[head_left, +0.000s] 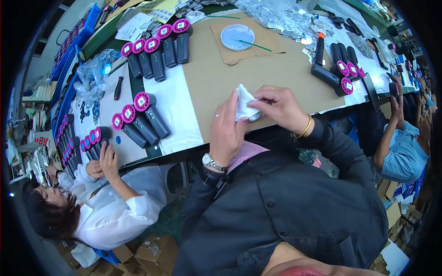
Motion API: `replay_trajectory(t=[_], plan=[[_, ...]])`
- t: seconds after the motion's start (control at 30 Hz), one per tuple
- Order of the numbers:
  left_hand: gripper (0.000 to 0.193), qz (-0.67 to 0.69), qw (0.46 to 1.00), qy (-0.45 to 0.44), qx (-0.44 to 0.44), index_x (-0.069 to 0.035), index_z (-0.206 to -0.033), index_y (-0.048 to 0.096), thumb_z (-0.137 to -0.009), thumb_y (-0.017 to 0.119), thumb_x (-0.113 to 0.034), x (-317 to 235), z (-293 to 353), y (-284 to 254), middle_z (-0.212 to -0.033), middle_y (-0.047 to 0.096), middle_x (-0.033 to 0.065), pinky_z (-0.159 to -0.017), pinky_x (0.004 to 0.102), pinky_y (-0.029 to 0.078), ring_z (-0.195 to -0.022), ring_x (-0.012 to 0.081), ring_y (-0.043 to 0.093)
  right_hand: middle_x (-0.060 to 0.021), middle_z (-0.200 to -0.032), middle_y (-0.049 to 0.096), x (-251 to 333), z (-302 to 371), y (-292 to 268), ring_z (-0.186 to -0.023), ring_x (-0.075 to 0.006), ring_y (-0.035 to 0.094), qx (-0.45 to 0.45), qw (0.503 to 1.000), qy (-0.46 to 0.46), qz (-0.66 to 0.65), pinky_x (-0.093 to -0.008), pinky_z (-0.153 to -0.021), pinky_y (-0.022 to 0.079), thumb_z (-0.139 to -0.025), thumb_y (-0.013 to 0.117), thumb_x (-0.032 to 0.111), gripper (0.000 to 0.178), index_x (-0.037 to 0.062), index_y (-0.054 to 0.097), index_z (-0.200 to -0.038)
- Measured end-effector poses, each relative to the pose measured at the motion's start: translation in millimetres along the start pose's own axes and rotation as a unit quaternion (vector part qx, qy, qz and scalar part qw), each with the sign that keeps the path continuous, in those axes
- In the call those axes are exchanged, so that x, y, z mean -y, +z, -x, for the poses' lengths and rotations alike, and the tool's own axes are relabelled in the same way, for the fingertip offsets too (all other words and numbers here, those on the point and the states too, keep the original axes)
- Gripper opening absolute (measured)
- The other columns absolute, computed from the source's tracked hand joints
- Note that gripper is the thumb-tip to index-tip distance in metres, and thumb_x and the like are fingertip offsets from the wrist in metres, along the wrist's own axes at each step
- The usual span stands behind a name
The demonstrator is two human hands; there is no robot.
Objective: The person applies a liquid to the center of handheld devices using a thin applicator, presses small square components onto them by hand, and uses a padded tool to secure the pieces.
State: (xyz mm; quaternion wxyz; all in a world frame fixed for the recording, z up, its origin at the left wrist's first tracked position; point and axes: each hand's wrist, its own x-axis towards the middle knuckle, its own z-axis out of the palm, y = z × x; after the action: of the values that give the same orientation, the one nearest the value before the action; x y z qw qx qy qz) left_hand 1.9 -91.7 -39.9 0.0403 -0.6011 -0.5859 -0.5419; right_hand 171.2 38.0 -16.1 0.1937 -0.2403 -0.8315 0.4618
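Brown card (216,69) covers the middle of a long green surface (108,34), with white sheets (177,108) laid to its left. Over the card's near edge the left hand (226,131) and right hand (278,106) meet around a crumpled white cloth (244,106). The left hand stands palm-in with its fingers (225,110) close together against the cloth; a watch (212,162) sits on that wrist. The right fingers (261,99) curl over the cloth's top and pinch it, a gold bangle (305,128) on the wrist. Whatever lies inside the cloth is hidden.

Farther back on the card rests a round clear dish (237,37) with a green stick (254,44) across it. Dark handheld devices with magenta heads lie in rows: one row (156,46) at the far left, another (140,120) on the white sheet, a third (343,66) to the right. Crumpled clear wrappers (276,16) are heaped at the far edge.

At left a person in white (115,207) touches more devices (87,142). At right a person in blue (403,147) sits beside the surface.
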Motion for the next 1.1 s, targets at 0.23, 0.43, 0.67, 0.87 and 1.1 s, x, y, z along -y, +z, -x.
replay_trajectory(t=[0.23, 0.43, 0.67, 0.87, 1.1], plan=[[0.016, 0.043, 0.992, -0.097, -0.061, 0.004, -0.111, 0.068, -0.109, 0.057, -0.008, -10.5, 11.0, -6.1, -0.082, 0.065, 0.0180, -0.062, 0.0497, 0.049, -0.070, 0.0413, 0.066, -0.0017, -0.096, 0.075, 30.7, 16.1, 51.9, -0.087, -0.0078, 0.068, 0.025, 0.891, 0.100, -0.442, -0.0260, -0.075, 0.056, -0.106, 0.076, 0.005, 0.020, -0.0027, 0.079, -0.124], [0.017, -0.074, 0.989, -0.120, -0.047, 0.001, -0.098, 0.061, -0.110, 0.057, -0.010, 0.9, 33.7, -20.3, -0.075, 0.057, 0.0187, -0.059, 0.0487, 0.045, -0.065, 0.0397, 0.062, -0.0052, -0.104, 0.077, 31.0, 13.7, 50.6, -0.085, -0.0097, 0.071, 0.045, 0.956, 0.054, -0.286, -0.0254, -0.076, 0.060, -0.105, 0.076, 0.001, 0.022, -0.0054, 0.076, -0.126], [0.016, 0.098, 0.978, -0.176, -0.060, 0.001, -0.096, 0.066, -0.109, 0.061, -0.008, 5.1, 25.9, -18.0, -0.075, 0.057, 0.0176, -0.062, 0.0483, 0.046, -0.067, 0.0392, 0.059, -0.0050, -0.106, 0.078, 37.2, -4.8, 61.0, -0.091, -0.0105, 0.074, -0.017, 0.948, 0.051, -0.315, -0.0280, -0.077, 0.061, -0.105, 0.077, 0.003, 0.020, -0.0030, 0.077, -0.123], [0.010, -0.099, 0.983, -0.111, -0.107, 0.000, -0.091, 0.070, -0.100, 0.073, -0.004, 23.1, 17.0, -49.1, -0.084, 0.068, 0.0138, -0.069, 0.0457, 0.050, -0.078, 0.0377, 0.064, -0.0129, -0.104, 0.079, 25.6, -83.3, 41.2, -0.089, -0.0217, 0.077, -0.095, 0.994, -0.052, -0.019, -0.0336, -0.078, 0.061, -0.102, 0.078, 0.008, 0.020, -0.0001, 0.078, -0.120], [0.011, -0.084, 0.993, -0.071, 0.050, 0.001, -0.092, 0.075, -0.086, 0.084, 0.003, 42.2, 56.3, -75.6, -0.094, 0.075, 0.0121, -0.075, 0.0429, 0.057, -0.087, 0.0329, 0.071, -0.0187, -0.114, 0.076, -9.3, -117.6, 75.9, -0.104, -0.0350, 0.074, 0.033, 0.924, -0.221, 0.311, -0.0415, -0.093, 0.060, -0.096, 0.072, 0.010, 0.031, 0.0036, 0.078, -0.126]])
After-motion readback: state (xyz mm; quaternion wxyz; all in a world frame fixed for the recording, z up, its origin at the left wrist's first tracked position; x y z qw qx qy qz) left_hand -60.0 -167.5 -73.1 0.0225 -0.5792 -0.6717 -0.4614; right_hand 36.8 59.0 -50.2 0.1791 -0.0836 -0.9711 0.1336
